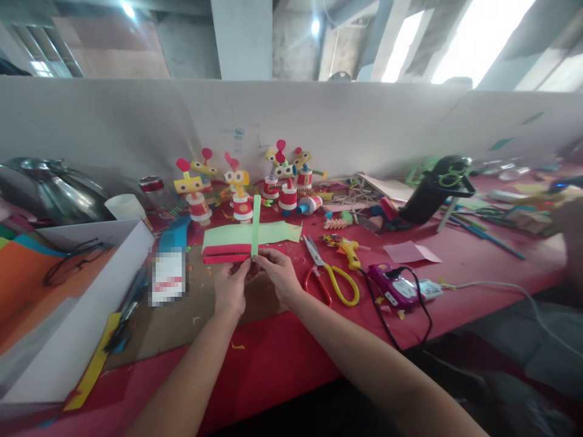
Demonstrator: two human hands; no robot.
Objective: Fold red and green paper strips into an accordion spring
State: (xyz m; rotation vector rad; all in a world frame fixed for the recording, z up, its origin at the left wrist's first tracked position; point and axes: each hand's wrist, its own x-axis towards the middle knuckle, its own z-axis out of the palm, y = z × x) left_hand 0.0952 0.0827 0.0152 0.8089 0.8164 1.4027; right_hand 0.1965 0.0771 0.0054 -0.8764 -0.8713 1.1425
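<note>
In the middle of the head view, my left hand [231, 288] is closed on the near end of a red paper strip [223, 257], which extends to the left and has a dark line along it. My right hand [283, 278] pinches the lower end of a narrow green paper strip [257, 221] that stands upright and crosses the red one's right end. Both hands' fingertips meet where the strips cross. Just behind lies a pale green paper sheet [277, 231]. To the right of my right hand are scissors [328, 270] with red and yellow handles, blades apart.
Several paper-cup figures [240, 207] stand at the back. A yellow glue gun [348, 250] and purple power socket [394, 286] with cables sit right. A white box [91, 315] of coloured paper is left; a brown board [168, 331] lies below my hands. A black holder [421, 197] leans back right.
</note>
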